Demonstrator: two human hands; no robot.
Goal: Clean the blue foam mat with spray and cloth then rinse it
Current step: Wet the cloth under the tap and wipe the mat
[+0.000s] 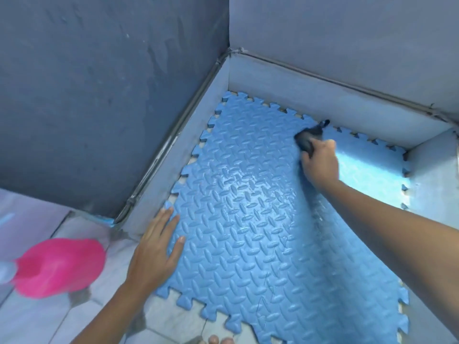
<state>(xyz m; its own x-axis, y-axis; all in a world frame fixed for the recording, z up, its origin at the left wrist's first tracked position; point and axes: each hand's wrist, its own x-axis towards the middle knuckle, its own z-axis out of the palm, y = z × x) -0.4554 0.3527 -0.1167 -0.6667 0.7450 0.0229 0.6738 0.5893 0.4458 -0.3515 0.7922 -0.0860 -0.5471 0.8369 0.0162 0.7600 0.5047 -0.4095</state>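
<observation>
Clearly your mat (248, 219), light, bendy foam lying wet and slick in the floor corner, needs your flat left hand (156, 249) pinning its edge while your right hand (320, 162) grips the cloth (309, 139)

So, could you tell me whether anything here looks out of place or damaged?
Nothing looks damaged. The blue foam mat does not lie flat: its right side bows upward along the low wall. The right hand presses a dark cloth near the far edge, the left hand steadies the near-left edge, and a pink container sits on the tiles.
</observation>
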